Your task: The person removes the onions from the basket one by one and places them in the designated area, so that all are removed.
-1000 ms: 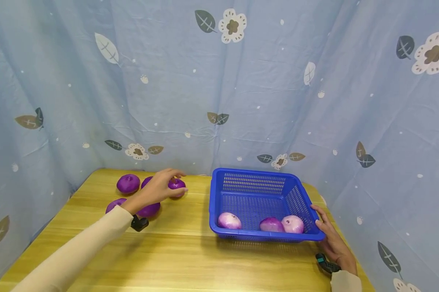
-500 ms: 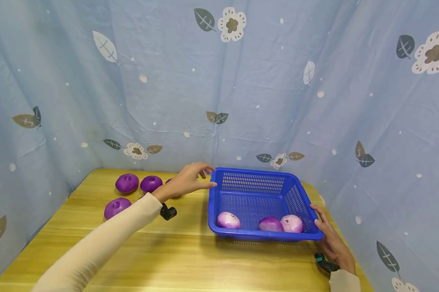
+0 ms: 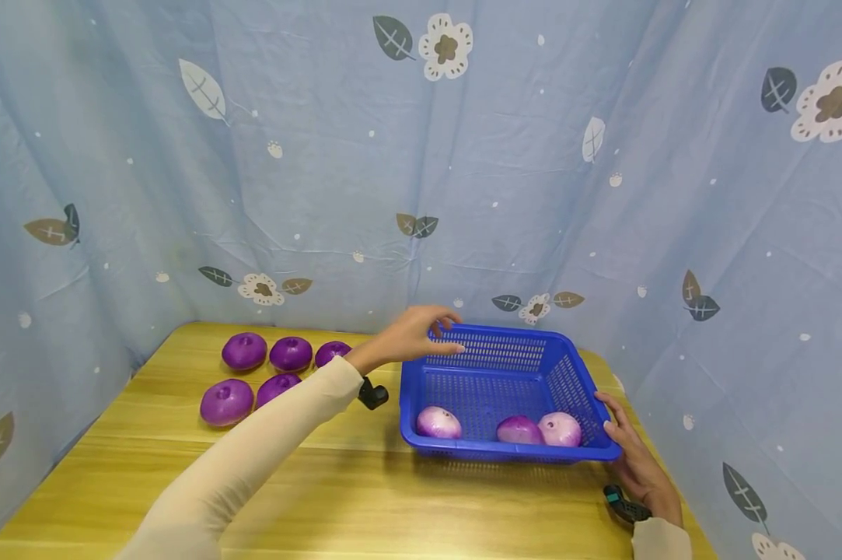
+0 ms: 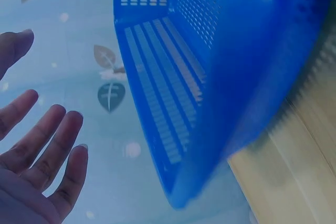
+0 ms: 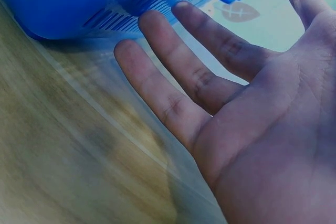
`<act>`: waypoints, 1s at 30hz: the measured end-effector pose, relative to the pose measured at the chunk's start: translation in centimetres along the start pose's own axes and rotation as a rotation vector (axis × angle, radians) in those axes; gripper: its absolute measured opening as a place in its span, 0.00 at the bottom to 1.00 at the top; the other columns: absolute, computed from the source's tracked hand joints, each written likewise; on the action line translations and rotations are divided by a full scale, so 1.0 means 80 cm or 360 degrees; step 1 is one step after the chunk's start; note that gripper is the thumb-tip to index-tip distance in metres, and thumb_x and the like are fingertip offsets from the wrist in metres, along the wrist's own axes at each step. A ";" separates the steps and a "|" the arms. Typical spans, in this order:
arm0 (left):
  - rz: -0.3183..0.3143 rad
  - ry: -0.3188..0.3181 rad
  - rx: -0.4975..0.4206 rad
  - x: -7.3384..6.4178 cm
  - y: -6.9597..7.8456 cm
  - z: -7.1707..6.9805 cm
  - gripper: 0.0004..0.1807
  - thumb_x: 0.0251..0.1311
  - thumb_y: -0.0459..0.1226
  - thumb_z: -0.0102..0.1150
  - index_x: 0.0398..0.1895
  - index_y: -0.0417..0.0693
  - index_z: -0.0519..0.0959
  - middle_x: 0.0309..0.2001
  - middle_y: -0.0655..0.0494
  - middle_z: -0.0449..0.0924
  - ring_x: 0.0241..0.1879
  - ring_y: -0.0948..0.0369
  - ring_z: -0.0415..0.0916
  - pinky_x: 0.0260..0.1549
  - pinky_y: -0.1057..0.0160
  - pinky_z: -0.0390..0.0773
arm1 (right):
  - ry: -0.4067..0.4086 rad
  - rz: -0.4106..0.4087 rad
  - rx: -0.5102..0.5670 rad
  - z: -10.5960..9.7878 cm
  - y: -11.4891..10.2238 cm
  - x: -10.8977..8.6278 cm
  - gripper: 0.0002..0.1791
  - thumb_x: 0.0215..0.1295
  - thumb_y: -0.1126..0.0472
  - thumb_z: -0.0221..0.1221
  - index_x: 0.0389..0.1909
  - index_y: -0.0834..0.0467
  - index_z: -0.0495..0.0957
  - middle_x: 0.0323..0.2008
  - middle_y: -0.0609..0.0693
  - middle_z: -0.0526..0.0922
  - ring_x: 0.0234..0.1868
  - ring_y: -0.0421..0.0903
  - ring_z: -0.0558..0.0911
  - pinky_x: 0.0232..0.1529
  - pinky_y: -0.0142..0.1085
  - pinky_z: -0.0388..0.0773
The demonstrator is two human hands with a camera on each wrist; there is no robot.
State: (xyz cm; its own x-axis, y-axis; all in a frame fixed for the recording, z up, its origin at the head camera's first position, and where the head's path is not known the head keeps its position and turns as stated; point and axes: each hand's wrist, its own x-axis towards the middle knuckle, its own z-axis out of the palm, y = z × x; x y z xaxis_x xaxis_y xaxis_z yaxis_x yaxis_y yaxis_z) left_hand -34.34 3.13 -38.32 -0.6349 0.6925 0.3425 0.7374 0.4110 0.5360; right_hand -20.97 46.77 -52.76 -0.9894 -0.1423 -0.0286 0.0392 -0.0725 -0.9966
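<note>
Head view, reading the basket as a clock face: my left hand (image 3: 417, 334) has swung from the loose onions (image 3: 244, 351) at 9 o'clock to the blue basket (image 3: 483, 447), and hangs by its 10 o'clock corner. Its fingers are spread and hold nothing; I see no contact with the rim. I judge that this swing carries nothing across: five onions lie on the table (image 3: 323, 482) and three in the basket, as a second ago, and my work seems to pass from the loose group to the basket.

Inside, one pale onion (image 3: 439, 422) rests at 8 o'clock, a darker onion (image 3: 519, 430) just before 6, and a second pale onion (image 3: 560, 429) beside it at 4. My right hand (image 3: 634, 459) stays at the 4 o'clock side, fingers extended, fingertips at the rim; how hard they press I cannot tell. My hands are well apart.

I can read no brand, label or lettering: the curtain (image 3: 351, 117) at 12 o'clock carries only leaves and flowers, and the black wrist unit (image 3: 627, 507) on my right shows a teal patch.
</note>
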 end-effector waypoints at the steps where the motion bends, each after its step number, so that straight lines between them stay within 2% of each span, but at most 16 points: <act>1: 0.0000 -0.0011 -0.0019 0.005 0.002 0.005 0.27 0.62 0.48 0.72 0.60 0.46 0.80 0.50 0.48 0.85 0.44 0.56 0.83 0.48 0.54 0.82 | 0.0004 0.0002 -0.0005 0.000 0.001 0.000 0.30 0.81 0.48 0.45 0.78 0.34 0.50 0.67 0.47 0.58 0.57 0.40 0.80 0.54 0.38 0.81; 7: 0.0004 -0.0060 -0.0115 0.028 0.013 0.035 0.27 0.62 0.50 0.72 0.60 0.48 0.80 0.50 0.50 0.84 0.43 0.61 0.81 0.47 0.55 0.82 | 0.0025 0.0024 -0.0023 0.000 0.003 -0.001 0.30 0.80 0.47 0.45 0.79 0.35 0.50 0.68 0.47 0.57 0.57 0.39 0.80 0.55 0.38 0.81; 10: 0.0002 -0.0091 -0.0161 0.036 0.016 0.050 0.28 0.62 0.50 0.72 0.61 0.48 0.80 0.51 0.50 0.84 0.45 0.59 0.82 0.48 0.57 0.82 | 0.0011 0.0017 -0.0013 0.000 0.003 -0.001 0.30 0.81 0.48 0.45 0.79 0.35 0.49 0.68 0.47 0.56 0.57 0.39 0.80 0.55 0.38 0.81; 16: -0.0042 -0.0163 -0.0213 0.050 0.016 0.079 0.28 0.61 0.53 0.72 0.61 0.51 0.80 0.51 0.53 0.83 0.47 0.57 0.83 0.44 0.66 0.80 | 0.0004 0.0013 -0.0029 0.002 0.000 0.001 0.31 0.81 0.48 0.45 0.79 0.35 0.48 0.73 0.55 0.49 0.58 0.38 0.79 0.55 0.38 0.80; 21: -0.0079 -0.0244 -0.0243 0.057 0.019 0.102 0.28 0.60 0.52 0.73 0.61 0.52 0.80 0.51 0.54 0.83 0.44 0.62 0.82 0.43 0.68 0.81 | 0.0019 0.0018 -0.0058 0.003 0.000 0.001 0.32 0.80 0.48 0.46 0.79 0.35 0.48 0.76 0.60 0.43 0.57 0.38 0.79 0.55 0.38 0.80; 30: -0.0092 -0.0401 -0.0283 0.065 0.018 0.128 0.29 0.58 0.51 0.75 0.60 0.53 0.80 0.50 0.53 0.83 0.44 0.63 0.83 0.43 0.69 0.80 | 0.0012 0.0005 -0.0050 0.002 0.000 0.000 0.31 0.80 0.49 0.45 0.79 0.36 0.49 0.73 0.57 0.48 0.58 0.39 0.79 0.55 0.38 0.80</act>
State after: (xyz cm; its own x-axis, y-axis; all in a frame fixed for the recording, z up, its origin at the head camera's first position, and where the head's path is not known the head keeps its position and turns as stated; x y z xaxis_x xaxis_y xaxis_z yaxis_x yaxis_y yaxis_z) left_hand -34.20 13.42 -43.69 -0.5812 0.8052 0.1175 0.6357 0.3592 0.6833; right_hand -20.98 46.63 -52.74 -0.9903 -0.1351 -0.0324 0.0383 -0.0413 -0.9984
